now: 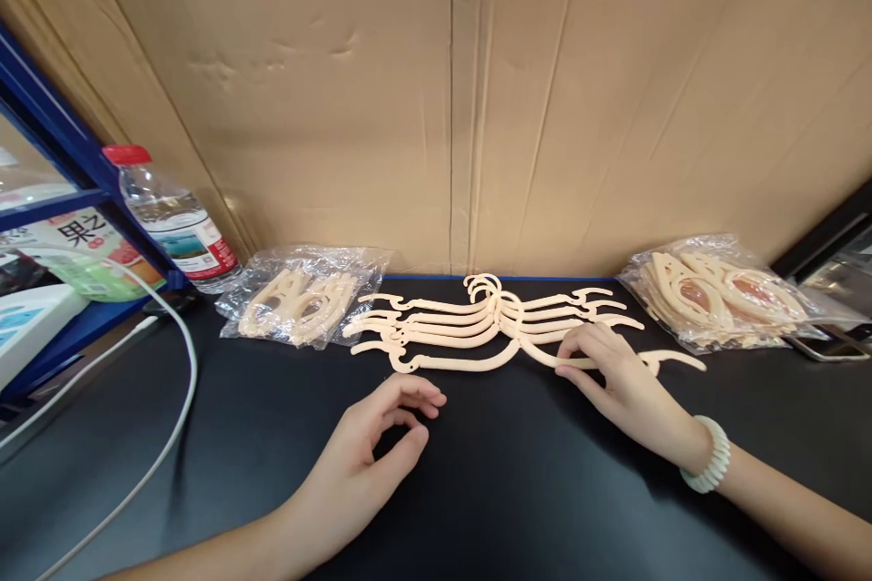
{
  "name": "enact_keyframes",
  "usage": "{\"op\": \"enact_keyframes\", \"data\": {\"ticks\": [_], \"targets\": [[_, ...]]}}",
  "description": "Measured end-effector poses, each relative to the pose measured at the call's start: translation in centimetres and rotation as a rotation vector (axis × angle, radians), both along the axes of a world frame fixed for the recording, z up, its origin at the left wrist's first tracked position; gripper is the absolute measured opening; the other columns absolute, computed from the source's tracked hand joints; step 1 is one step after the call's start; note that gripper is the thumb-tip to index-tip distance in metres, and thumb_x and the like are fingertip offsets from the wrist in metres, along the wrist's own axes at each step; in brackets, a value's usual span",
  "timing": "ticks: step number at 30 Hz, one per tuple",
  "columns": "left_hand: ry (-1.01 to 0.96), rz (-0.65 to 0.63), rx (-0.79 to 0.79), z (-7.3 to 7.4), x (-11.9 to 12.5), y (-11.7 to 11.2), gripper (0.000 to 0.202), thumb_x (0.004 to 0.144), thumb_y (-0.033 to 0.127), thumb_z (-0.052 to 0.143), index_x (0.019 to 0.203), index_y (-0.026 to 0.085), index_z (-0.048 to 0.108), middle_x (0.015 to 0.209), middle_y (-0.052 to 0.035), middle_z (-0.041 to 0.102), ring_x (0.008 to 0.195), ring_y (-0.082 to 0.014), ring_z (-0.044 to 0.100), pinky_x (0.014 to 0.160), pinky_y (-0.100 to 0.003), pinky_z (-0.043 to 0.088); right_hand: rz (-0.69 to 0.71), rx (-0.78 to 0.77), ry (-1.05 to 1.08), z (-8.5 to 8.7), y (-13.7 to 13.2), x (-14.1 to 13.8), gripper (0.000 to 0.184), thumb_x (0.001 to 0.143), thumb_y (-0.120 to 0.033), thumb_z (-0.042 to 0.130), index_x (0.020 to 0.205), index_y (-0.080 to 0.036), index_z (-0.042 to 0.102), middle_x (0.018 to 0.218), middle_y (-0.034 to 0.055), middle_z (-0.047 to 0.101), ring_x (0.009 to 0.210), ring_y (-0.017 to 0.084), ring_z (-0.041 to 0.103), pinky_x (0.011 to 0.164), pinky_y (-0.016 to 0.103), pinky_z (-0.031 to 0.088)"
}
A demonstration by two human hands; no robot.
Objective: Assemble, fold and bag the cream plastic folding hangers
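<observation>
Several cream plastic folding hangers lie unfolded in a row on the black table, their hooks bunched together at the middle. The nearest hanger (470,364) lies a little in front of the others (450,340). My right hand (617,381), with a pale beaded bracelet (709,456) at its wrist, pinches the right arm of this nearest hanger between thumb and fingers. My left hand (374,445) rests just in front of the hanger's left arm, apart from it. Its fingers are loosely curved, thumb and fingertips separated, with nothing between them.
Clear plastic bags of folded hangers stand at the left (300,300) and right (722,295). A red-capped water bottle (177,222) is at the back left beside a blue shelf (102,191). A white cable (187,381) loops across the left. A phone (835,343) lies far right; cardboard (306,109) rises behind.
</observation>
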State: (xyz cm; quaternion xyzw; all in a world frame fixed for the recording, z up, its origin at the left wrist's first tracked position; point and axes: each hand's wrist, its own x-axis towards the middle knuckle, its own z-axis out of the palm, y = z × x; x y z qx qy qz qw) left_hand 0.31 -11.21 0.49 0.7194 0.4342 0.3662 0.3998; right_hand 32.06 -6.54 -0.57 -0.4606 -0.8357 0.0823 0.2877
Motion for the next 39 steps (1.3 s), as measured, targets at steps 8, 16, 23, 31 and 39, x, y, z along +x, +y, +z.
{"op": "enact_keyframes", "data": {"ticks": [8, 16, 23, 31, 39], "targets": [[-0.109, 0.047, -0.208, 0.4, -0.1, -0.5, 0.020, 0.089, 0.034, 0.056, 0.102, 0.023, 0.066, 0.107, -0.0069, 0.069, 0.105, -0.0249, 0.064, 0.092, -0.038, 0.054, -0.194, 0.078, 0.263, 0.3, -1.0, 0.2, 0.017, 0.097, -0.041, 0.050, 0.099, -0.024, 0.053, 0.099, 0.0068, 0.065, 0.088, 0.025, 0.067, 0.064, 0.033, 0.054], [-0.330, 0.144, -0.299, 0.5, 0.9, -1.0, 0.059, 0.092, 0.043, 0.054, 0.145, 0.032, 0.030, 0.142, -0.0102, 0.045, 0.103, -0.0226, 0.064, 0.090, -0.039, 0.054, -0.159, 0.138, 0.240, 0.6, -2.1, -0.6, 0.010, 0.097, -0.034, 0.053, 0.099, -0.024, 0.055, 0.095, 0.0036, 0.066, 0.082, 0.021, 0.066, 0.071, 0.033, 0.052], [-0.059, 0.019, -0.180, 0.0, 0.4, -0.4, 0.068, 0.089, 0.029, 0.059, 0.148, 0.033, 0.025, 0.122, -0.0082, 0.058, 0.071, -0.0121, 0.058, 0.070, -0.028, 0.053, 0.097, 0.201, 0.023, 0.6, -3.3, -2.1, 0.005, 0.099, -0.019, 0.051, 0.100, -0.022, 0.054, 0.088, 0.0010, 0.062, 0.077, 0.018, 0.057, 0.072, 0.032, 0.044], [0.057, 0.099, -0.121, 0.9, 0.2, 0.7, 0.028, 0.093, 0.037, 0.051, 0.108, 0.020, 0.067, 0.069, 0.0011, 0.058, 0.059, -0.0116, 0.052, 0.059, -0.022, 0.045, 0.047, 0.451, -0.158, 1.2, -2.9, -1.4, 0.027, 0.098, -0.009, 0.045, 0.122, -0.015, 0.053, 0.103, 0.0097, 0.065, 0.099, 0.028, 0.054, 0.086, 0.042, 0.042], [-0.139, 0.234, -0.110, 0.7, 0.1, 1.1, 0.021, 0.089, 0.038, 0.060, 0.097, 0.019, 0.068, 0.071, 0.0003, 0.065, 0.065, -0.0122, 0.058, 0.062, -0.020, 0.049, -0.355, 0.653, -0.439, 1.8, -2.8, -0.4, 0.021, 0.094, -0.008, 0.050, 0.107, -0.017, 0.064, 0.105, 0.0106, 0.063, 0.066, 0.020, 0.058, 0.053, 0.031, 0.038]]}}
